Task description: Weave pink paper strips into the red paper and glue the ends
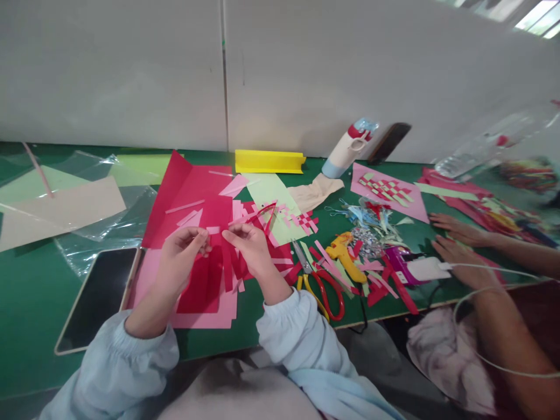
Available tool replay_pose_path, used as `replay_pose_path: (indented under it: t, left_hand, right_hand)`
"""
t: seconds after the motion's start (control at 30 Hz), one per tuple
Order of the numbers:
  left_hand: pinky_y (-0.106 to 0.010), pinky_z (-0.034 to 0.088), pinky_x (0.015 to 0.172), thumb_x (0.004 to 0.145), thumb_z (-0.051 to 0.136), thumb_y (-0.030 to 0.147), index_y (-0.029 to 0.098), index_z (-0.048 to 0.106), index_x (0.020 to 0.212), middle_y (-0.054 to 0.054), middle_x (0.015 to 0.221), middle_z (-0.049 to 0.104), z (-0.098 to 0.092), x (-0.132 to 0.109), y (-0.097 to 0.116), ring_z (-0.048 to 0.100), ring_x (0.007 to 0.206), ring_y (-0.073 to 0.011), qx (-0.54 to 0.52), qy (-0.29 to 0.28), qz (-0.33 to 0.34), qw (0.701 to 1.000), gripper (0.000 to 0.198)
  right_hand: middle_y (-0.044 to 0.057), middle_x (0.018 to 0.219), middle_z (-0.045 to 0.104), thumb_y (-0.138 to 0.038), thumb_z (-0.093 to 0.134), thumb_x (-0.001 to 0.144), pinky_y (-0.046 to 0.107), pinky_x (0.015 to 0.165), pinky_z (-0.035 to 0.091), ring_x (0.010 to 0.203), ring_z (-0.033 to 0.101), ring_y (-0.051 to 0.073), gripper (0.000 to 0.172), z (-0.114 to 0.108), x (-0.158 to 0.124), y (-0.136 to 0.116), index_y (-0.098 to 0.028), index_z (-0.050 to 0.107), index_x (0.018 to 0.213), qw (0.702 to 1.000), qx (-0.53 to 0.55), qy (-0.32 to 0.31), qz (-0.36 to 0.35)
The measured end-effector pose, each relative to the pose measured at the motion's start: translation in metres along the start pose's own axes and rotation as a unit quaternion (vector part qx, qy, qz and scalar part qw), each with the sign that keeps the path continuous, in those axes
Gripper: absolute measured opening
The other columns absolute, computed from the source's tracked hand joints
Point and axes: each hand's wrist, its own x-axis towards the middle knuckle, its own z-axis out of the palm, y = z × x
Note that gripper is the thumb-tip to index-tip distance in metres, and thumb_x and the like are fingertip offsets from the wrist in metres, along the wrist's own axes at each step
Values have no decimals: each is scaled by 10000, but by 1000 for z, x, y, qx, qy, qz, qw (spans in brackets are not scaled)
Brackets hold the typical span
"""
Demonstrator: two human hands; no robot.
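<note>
My left hand [181,256] and my right hand [250,245] are raised a little above the green table [35,291], fingers pinched together. Between them they hold a red paper sheet [210,274] cut into hanging strips, with a pale pink strip [214,230] running across its top edge. Under it lies a pink paper sheet [205,315]. A larger red sheet [188,192] with loose pink strips on it lies just beyond my hands. A half-woven pink and light green piece [289,221] lies to the right of my right hand.
A tablet [98,297] lies at the left. Red and yellow scissors [321,286], a yellow glue gun [345,256] and paper scraps lie right of my hands. Another person's hands [455,245] rest at the right near a woven pink sheet [389,189]. A yellow folded card [269,161] and a bottle [347,151] stand by the wall.
</note>
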Motion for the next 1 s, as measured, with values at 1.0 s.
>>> replay_pose_path:
  t: [1.0]
  left_hand:
    - [-235,511,592,762,716,318,208,612,782,20,670,619,-7,8,4,606,602,-118,-61,62,-3,996,152]
  right_hand:
    - [2,814,689,-382,826,625,301,816,509,792,627,147,262,-3,2,-1,-201,696,764,1000,-9,1,0]
